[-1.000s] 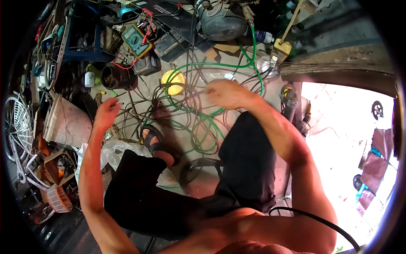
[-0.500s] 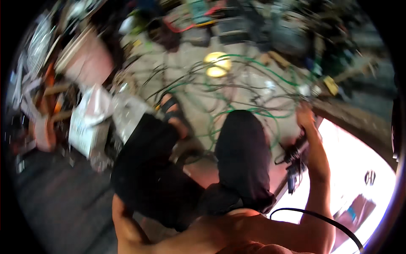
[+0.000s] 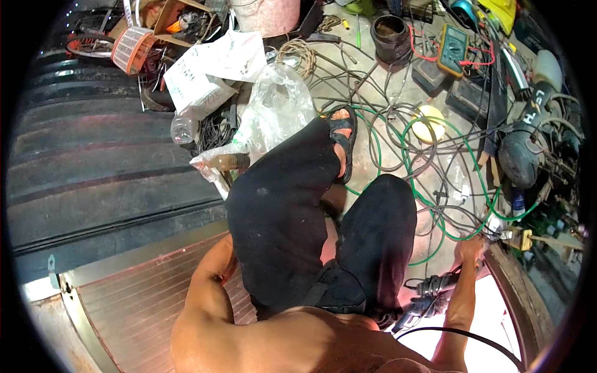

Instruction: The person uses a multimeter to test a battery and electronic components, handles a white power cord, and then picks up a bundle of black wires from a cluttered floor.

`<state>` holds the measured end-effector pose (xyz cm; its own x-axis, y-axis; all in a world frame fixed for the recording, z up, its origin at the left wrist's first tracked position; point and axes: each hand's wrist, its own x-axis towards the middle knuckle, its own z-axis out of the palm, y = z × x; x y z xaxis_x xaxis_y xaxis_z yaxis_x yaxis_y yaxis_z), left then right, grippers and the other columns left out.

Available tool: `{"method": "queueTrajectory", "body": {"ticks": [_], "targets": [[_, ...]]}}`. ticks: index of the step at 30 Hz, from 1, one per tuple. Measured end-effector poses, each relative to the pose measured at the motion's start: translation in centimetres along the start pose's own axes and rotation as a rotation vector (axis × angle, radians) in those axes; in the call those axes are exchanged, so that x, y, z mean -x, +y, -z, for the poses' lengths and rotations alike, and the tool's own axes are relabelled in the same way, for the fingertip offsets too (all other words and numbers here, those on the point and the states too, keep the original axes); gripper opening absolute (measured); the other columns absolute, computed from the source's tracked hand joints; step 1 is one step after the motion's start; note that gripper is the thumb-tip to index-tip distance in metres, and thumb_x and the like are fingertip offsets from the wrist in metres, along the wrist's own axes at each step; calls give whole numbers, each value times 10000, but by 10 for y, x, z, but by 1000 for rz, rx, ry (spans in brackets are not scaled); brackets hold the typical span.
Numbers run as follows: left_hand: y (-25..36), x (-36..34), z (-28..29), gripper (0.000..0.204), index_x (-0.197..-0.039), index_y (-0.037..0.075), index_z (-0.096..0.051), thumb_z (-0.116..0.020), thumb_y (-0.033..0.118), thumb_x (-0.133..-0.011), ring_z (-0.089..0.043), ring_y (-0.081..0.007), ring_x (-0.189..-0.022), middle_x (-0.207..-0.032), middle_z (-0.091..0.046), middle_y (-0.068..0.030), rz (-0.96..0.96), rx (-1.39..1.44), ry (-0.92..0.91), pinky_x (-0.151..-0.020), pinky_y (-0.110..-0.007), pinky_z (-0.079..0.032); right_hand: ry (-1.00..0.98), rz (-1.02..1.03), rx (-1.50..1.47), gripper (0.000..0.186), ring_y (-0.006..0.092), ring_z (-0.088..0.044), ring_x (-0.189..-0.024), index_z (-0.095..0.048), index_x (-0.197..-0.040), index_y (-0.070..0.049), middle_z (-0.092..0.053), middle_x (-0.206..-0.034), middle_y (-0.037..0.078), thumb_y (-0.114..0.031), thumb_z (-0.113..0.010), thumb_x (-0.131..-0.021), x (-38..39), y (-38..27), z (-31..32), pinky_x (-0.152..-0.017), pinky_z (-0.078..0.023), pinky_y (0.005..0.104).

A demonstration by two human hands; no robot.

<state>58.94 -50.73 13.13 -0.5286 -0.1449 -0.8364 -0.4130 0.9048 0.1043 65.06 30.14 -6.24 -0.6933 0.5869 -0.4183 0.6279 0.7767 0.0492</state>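
My right arm reaches down on the right, and my right hand (image 3: 469, 250) is low by the end of a wooden sill (image 3: 517, 301). Just beyond its fingers lies a whitish connector-like piece (image 3: 494, 225) beside green and dark cables (image 3: 463, 236). The fingers are too small and partly hidden to show whether they grip anything. A black tool-like object (image 3: 429, 298) rests beside my right forearm. My left arm (image 3: 210, 264) bends down along my left thigh, which hides the left hand.
A clear plastic bag (image 3: 280, 99), a white sack (image 3: 199, 81) and a bottle (image 3: 229, 161) lie beyond my left leg. Farther right are a yellow round thing (image 3: 429, 123), a multimeter (image 3: 453, 50), a dark boot (image 3: 390, 38) and a large grey-black machine (image 3: 522, 143). Dark corrugated metal (image 3: 112, 149) spans the left.
My view has swung left and steadied, so the cables and clutter sit farther right in the picture. My right hand stays by the whitish piece. The left hand remains hidden.
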Motion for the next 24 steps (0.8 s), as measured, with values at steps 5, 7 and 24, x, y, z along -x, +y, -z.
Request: {"method": "queueTrajectory", "body": {"ticks": [5,7,24], "targets": [[-13,21,-28,711,-1443,9,-503,-799,298,-864,-631,-358,-1106,-1225,-629,-207,35,44,25,-979,-445,-509,-123,2,48,744,485,-474,-1367,-589,-1345,65,-509,-1442,342,-537,-652,-913,-14,-2,3,-1159,-405,521],[-16,28,-36,721,-1447,10,-499,-802,299,-860,-627,-362,-1116,-1236,-624,-211,42,56,34,-985,-448,-506,-203,-3,44,748,479,-469,-1377,-590,-1347,60,-509,-1447,336,-552,-642,-919,-11,-8,10,-1164,-401,521],[22,-10,-36,807,-1480,19,-461,-833,303,-822,-591,-400,-1204,-1329,-581,-243,-78,12,139,-1040,-471,-479,-137,-90,95,723,473,-462,-1390,-525,-1390,34,-450,-1493,288,-473,-673,-897,-3,-4,11,-1102,-473,561]]}}
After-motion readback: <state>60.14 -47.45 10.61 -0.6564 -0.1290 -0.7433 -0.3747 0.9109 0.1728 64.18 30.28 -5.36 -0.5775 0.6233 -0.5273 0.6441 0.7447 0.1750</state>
